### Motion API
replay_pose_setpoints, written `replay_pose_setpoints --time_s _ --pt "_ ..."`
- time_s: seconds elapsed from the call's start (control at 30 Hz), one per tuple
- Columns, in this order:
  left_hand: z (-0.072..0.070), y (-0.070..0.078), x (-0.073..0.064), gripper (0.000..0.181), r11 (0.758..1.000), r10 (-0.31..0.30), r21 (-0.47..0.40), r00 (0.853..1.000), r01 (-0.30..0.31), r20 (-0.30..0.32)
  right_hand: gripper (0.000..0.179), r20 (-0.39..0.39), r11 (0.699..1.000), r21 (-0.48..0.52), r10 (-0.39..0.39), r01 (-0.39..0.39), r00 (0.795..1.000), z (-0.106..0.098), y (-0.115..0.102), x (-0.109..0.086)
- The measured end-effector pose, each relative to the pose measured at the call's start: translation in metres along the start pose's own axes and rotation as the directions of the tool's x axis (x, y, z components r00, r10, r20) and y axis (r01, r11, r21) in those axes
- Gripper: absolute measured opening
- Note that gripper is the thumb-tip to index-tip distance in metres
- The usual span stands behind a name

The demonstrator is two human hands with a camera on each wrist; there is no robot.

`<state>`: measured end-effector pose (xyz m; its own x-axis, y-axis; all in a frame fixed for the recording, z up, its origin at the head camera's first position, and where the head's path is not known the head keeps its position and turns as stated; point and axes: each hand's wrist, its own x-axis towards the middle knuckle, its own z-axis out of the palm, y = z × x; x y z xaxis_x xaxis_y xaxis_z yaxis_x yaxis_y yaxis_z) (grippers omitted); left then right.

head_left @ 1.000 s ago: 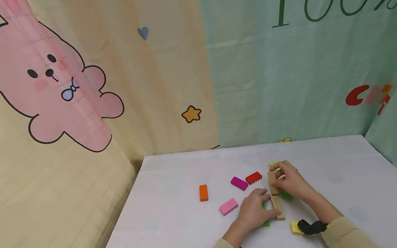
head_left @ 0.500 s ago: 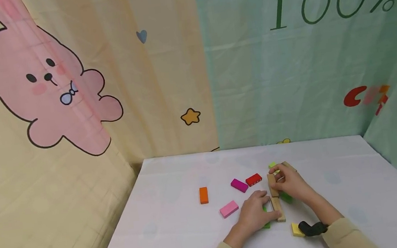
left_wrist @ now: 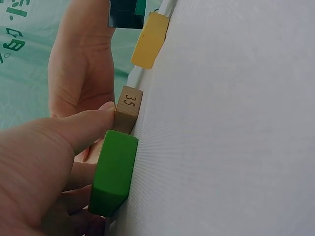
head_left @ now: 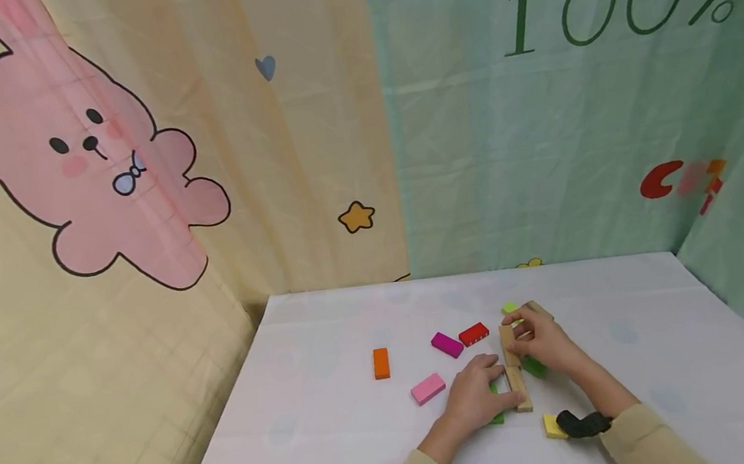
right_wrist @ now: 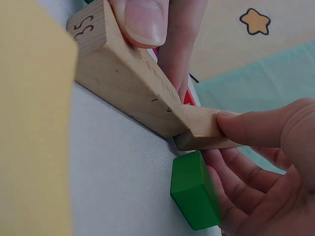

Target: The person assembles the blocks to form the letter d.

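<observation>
Two plain wooden blocks lie end to end in a line in the head view. My left hand (head_left: 477, 395) holds the nearer wooden block (head_left: 517, 383), with the thumb at the near end; the left wrist view shows the number 35 on that end. On the farther wooden block (head_left: 508, 343) my right hand (head_left: 547, 340) has a pinching grip, thumb on its right side. In the right wrist view the blocks (right_wrist: 130, 91) meet at a slight angle. One green block (left_wrist: 114, 172) sits beside my left fingers, another green block (right_wrist: 192, 189) under my right hand.
On the white table (head_left: 329, 454) lie an orange block (head_left: 381, 364), a pink block (head_left: 428, 389), a magenta block (head_left: 447, 344) and a red block (head_left: 474, 334). A lime block (head_left: 510, 308) is behind the right hand; a yellow block (head_left: 553, 426) is by the right wrist.
The head view has shifted slightly. Both hands keep their places on the wooden blocks, and no block has visibly moved on the table.
</observation>
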<state>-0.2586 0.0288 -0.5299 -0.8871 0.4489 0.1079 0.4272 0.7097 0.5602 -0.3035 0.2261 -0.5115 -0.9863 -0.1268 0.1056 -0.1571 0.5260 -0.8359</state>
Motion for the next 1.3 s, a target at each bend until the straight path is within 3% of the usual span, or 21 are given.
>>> replay_pose_setpoints --time_s 0.2,0.63,0.9,1.03,1.3 --pt "0.000 -0.002 -0.001 0.058 0.998 0.000 -0.061 1.000 0.001 0.007 0.041 0.005 0.999 -0.008 0.046 -0.046 0.999 0.003 0.002 -0.001" --pt "0.009 0.000 -0.003 0.060 0.996 -0.023 -0.087 1.000 0.021 -0.017 0.050 0.095 0.987 -0.161 0.014 0.002 0.995 0.003 0.003 -0.009" --pt "0.008 0.002 -0.001 0.058 0.996 -0.051 -0.074 0.999 0.050 -0.008 0.051 0.089 0.987 -0.159 0.022 -0.007 0.996 0.002 -0.001 -0.006" --pt "0.008 0.005 -0.004 0.058 0.998 -0.055 -0.017 0.998 0.055 0.007 0.052 0.094 0.990 -0.143 0.023 -0.009 0.995 0.002 -0.001 -0.006" --pt "0.006 0.010 -0.012 0.071 0.990 0.034 0.134 0.999 -0.039 0.041 0.052 0.095 0.992 -0.125 0.037 -0.025 0.995 -0.001 0.001 -0.005"
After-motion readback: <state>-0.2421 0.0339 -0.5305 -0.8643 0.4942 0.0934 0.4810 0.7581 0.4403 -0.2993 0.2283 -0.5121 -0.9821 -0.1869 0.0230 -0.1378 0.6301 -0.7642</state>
